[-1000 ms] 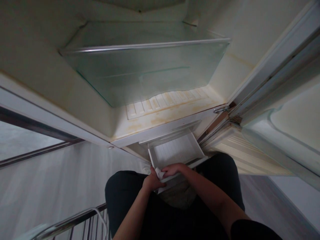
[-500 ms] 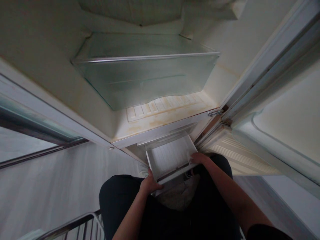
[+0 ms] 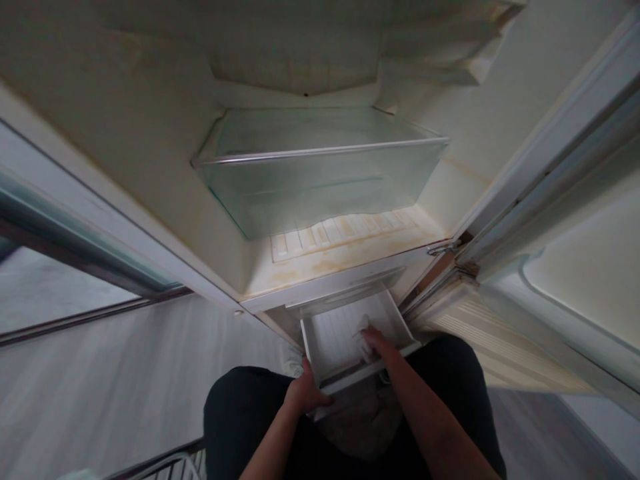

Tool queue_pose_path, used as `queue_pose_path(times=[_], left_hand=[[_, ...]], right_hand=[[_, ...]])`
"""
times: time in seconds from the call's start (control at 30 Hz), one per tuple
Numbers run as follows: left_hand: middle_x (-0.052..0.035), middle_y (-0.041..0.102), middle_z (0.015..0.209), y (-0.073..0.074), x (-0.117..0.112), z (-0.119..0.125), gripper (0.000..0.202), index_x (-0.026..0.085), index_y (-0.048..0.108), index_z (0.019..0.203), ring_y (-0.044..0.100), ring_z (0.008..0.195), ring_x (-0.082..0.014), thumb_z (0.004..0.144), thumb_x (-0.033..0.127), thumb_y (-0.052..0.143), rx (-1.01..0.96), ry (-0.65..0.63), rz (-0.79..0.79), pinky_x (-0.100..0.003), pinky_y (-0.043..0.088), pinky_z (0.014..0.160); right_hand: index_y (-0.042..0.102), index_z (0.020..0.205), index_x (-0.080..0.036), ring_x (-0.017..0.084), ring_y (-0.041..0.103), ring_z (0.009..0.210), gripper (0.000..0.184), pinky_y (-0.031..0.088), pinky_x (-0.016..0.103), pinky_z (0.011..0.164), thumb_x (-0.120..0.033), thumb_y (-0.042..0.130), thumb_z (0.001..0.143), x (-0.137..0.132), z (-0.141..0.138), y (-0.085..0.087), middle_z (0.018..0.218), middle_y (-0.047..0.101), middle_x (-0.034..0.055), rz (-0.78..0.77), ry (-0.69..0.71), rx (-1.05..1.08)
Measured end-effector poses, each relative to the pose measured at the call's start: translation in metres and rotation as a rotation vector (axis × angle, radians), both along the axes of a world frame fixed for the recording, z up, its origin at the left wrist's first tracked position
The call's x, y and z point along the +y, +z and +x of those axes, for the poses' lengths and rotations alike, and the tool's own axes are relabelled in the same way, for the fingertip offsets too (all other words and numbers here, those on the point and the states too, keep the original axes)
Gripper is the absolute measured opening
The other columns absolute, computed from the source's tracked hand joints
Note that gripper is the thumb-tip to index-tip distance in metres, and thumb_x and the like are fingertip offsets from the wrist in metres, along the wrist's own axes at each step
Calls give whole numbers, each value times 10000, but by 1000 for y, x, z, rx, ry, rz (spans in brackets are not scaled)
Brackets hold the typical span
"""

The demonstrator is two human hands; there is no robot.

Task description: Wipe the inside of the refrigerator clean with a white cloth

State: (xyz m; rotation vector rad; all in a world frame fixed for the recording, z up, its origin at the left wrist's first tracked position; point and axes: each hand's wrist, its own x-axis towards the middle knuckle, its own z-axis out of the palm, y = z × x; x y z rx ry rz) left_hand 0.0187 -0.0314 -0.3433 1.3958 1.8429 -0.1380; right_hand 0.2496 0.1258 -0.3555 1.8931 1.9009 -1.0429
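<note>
The person's right hand [image 3: 374,339] is down inside a pulled-out white drawer [image 3: 327,337], fingers bunched around a crumpled white cloth [image 3: 366,351] that pokes out ahead of and below them, against the drawer's floor. To its left and nearer the body, the left hand [image 3: 303,392] has hold of the drawer's front left corner, thumb along the side wall and fingers curled beneath the front; how tightly it squeezes, I can't tell from here. Above both hands is the refrigerator's ribbed, yellow-stained compartment floor [image 3: 345,228], and higher up a glass shelf [image 3: 310,130]. Off to the right hand's right, the refrigerator door [image 3: 585,267] stands swung open beside a metal hinge [image 3: 443,248].
</note>
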Motion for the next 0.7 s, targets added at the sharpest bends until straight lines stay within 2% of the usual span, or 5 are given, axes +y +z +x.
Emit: queue_pose_path(times=[0.17,0.27,0.4,0.5,0.7], left_hand=[[-271,675,1239,6,0,2,1425,-53,-56,1526,665,1158,-395,535,492,811,2,7,4,-368,486,897],[-272,672,1250,9,1,2,1444,-62,-100,1528,661,1171,-388,541,478,805,3,6,-35,-363,481,910],[-275,667,1267,14,2,2,1484,-62,-142,1529,654,1193,-370,531,469,819,20,-6,-86,-344,472,925],[-290,655,1281,15,3,3,1506,-76,-128,1528,647,1206,-370,509,474,834,28,-5,-94,-344,475,928],[-280,662,1277,6,2,1,1508,-87,-188,1508,654,1189,-375,525,448,823,-7,5,-101,-366,488,941]], right_hand=[[318,1595,-175,362,328,1477,681,368,488,1124,-394,433,960,-20,-46,-32,1600,332,188,131,-59,-80],[239,1625,-241,400,236,1509,736,317,543,1140,-480,457,965,-16,-51,-48,1661,192,166,229,-66,-142],[270,1616,-250,390,205,1518,698,215,555,1186,-440,487,980,17,-24,-47,1654,221,160,388,107,-171],[402,1561,-239,364,234,1509,613,201,513,1201,-433,495,987,51,3,-36,1627,288,162,428,255,-163],[579,1423,-131,353,408,1410,557,287,460,1173,-467,427,1005,90,5,-27,1472,499,207,331,248,-199]])
